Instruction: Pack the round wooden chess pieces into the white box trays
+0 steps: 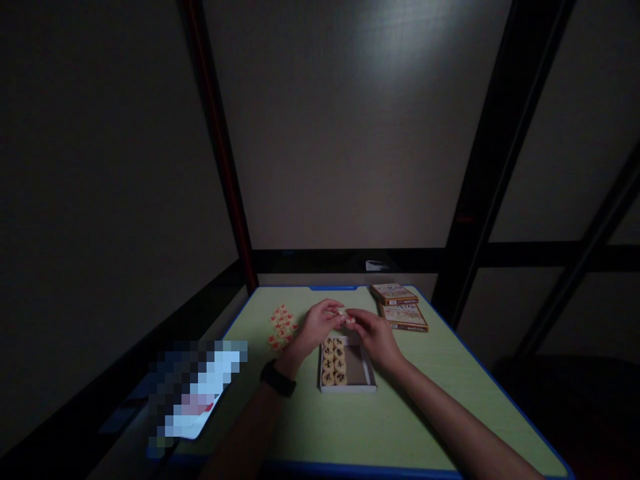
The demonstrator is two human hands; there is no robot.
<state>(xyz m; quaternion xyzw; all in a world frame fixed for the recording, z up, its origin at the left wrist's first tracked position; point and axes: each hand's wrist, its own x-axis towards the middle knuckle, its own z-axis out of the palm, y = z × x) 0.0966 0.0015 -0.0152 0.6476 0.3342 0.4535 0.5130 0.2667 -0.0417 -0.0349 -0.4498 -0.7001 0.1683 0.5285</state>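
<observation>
nearest you, both your forearms run off the bottom of the view, and the lower part of the left one sinks into shadow. beside it, at the table's left edge, a flat device with a bright face is mostly covered by blurring blocks, so what it shows can't be read. a black wristband circles your left wrist.

ahead of you on the green table sits an open white-walled box. two columns of black-marked xiangqi pieces fill its left part: round, cream-coloured, with dark characters too small to read surely; the brown-grey floor shows to their right. your right hand overlaps the box's far right corner. to the left lie red-marked xiangqi pieces in a loose cluster, partly hidden by your left hand.

your two hands meet over the box's far edge, their fingertips pinching a small pale piece between them; you can't tell how many there are, or any marking.

farther right, two printed boxes overlap, before a dim wall.
</observation>
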